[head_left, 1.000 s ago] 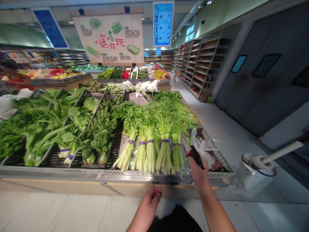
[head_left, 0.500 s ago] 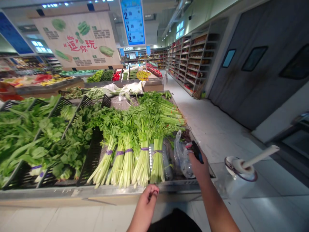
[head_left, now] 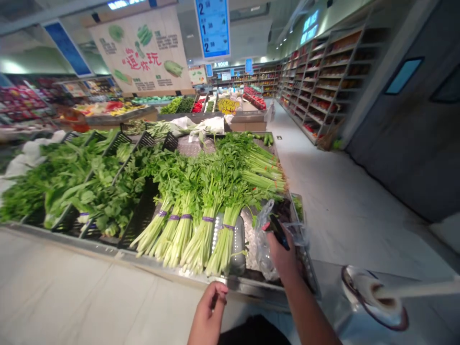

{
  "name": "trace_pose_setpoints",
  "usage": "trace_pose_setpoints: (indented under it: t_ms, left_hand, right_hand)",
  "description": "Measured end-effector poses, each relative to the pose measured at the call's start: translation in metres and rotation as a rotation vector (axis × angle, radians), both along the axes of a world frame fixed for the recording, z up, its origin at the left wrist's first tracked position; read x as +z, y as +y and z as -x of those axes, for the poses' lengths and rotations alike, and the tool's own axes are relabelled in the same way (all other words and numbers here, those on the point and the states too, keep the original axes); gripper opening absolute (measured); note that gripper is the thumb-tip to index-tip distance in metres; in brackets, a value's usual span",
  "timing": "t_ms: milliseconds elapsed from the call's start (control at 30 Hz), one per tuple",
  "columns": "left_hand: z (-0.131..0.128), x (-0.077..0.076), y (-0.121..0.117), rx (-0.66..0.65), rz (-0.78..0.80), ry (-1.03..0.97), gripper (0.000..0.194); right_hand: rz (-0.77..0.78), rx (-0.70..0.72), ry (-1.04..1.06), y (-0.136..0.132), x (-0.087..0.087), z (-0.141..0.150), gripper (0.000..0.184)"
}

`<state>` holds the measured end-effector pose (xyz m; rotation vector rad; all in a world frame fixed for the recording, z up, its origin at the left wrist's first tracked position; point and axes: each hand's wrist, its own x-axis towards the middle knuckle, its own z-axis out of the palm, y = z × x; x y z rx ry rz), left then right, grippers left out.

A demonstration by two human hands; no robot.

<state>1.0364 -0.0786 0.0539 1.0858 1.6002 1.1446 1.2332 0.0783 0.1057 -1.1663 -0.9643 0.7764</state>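
Right hand [head_left: 282, 256]: fingers closed around a slim black rectangular handheld object [head_left: 279, 232], with no gap showing between palm and object. It was placed over the right end of a long metal-edged produce counter [head_left: 104, 250], near the front right corner. Crumpled clear plastic bag [head_left: 264, 256]: against the same hand; whether the fingers also pinched the film could not be made out, as the hand covered part of it.

Left hand [head_left: 212, 299]: loosely curled, fingertips drawn in to the thumb, nothing seen in the grip; located just outside the counter's front edge.

Appearance. Object: dark, smooth, faintly glossy. Bag: thin, wrinkled, see-through, with bright highlights; some film showed on both sides of the hand.

Orientation. Object: long axis slanted, one end toward the counter's back edge and leftward, the other toward the front right corner. Bag: long axis roughly from back to front, narrow end toward the back edge.

Adjacent stock. Pale green celery bunches with purple bands [head_left: 187, 244]: left of the bag, cut ends toward the front edge, leaves toward the back. Dark purple leafy produce [head_left: 282, 210]: just behind the object, near the right edge.
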Motion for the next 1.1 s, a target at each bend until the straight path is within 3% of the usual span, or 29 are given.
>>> trace_pose_setpoints:
  t_ms: [133, 300, 367, 467, 567, 667, 867, 1100]
  left_hand:
    - [-0.004, -0.003, -0.026, 0.149, 0.001, 0.009, 0.049]
    - [-0.002, -0.001, -0.057, 0.286, -0.018, 0.056, 0.047]
    - [-0.003, 0.001, -0.067, 0.315, -0.025, 0.077, 0.047]
    - [-0.006, 0.001, -0.082, 0.313, -0.031, 0.094, 0.045]
    - [-0.015, 0.000, -0.100, 0.281, -0.031, 0.099, 0.040]
    - [-0.028, -0.001, -0.124, 0.261, -0.017, 0.100, 0.036]
    - [-0.059, -0.005, -0.189, 0.248, 0.046, 0.078, 0.033]
    - [-0.103, -0.025, -0.251, 0.274, 0.069, 0.049, 0.030]
  right_hand:
    - [-0.033, 0.147, -0.115, 0.008, 0.009, 0.011, 0.024]
    - [-0.020, 0.394, -0.233, -0.009, 0.013, 0.030, 0.020]
    - [-0.028, 0.384, -0.206, -0.012, 0.014, 0.030, 0.022]
    - [-0.048, 0.250, -0.158, -0.011, 0.018, 0.020, 0.029]
    - [0.035, 0.191, -0.129, -0.017, 0.021, 0.005, 0.031]
    - [0.147, 0.197, -0.123, -0.044, 0.021, -0.006, 0.033]
    - [-0.007, 0.327, -0.224, -0.123, 0.011, -0.029, 0.025]
    - [0.010, 0.460, -0.444, -0.199, -0.008, -0.082, 0.029]
